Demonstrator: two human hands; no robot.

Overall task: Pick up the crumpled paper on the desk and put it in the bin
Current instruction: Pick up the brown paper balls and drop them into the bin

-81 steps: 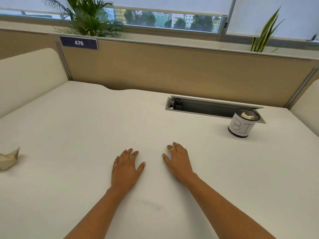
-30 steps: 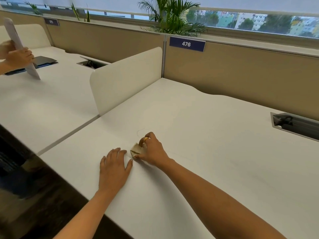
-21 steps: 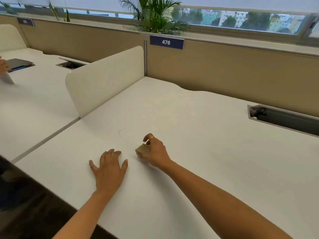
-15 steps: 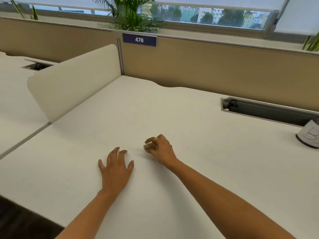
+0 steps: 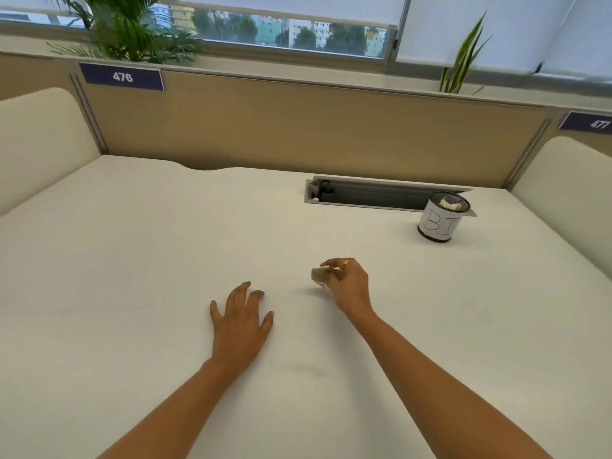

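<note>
- Hands, left: the left hand (image 5: 240, 321) lies flat on the table (image 5: 132, 260), fingers spread and relaxed, holding nothing.
- Hands, right: the right hand (image 5: 349, 284) is curled, with thumb and fingertips pinching the crumpled paper (image 5: 320, 275). One finger wears a gold ring.
- Crumpled paper: a small tan wad near mid-table, right of the left hand, apparently lifted just off the surface. Judged light, soft and compressible, not fragile. A pinch across its bulk is enough, and a harder squeeze only compacts it.
- Route: nothing visible stands between the right hand and the bin (image 5: 437, 223), only bare table.
- Bin: a small dark mesh cup in a white wrap lettered "BI", upright at far right, well apart from the hands. A pale scrap (image 5: 449, 205) already sits inside. The mouth is narrow, so release is best made low over the rim.
- Cable tray (image 5: 374, 195): an open recessed slot just behind the bin. A missed drop could land in it.
- Partition (image 5: 298, 134): a tan panel at the back edge, with rounded cream dividers at either side.
- Desk labels: "476" (image 5: 122, 76) and "477" (image 5: 596, 122).
- Plants: a palm (image 5: 132, 31) and a spiky-leaved plant (image 5: 460, 61) on the sill below the window.
</note>
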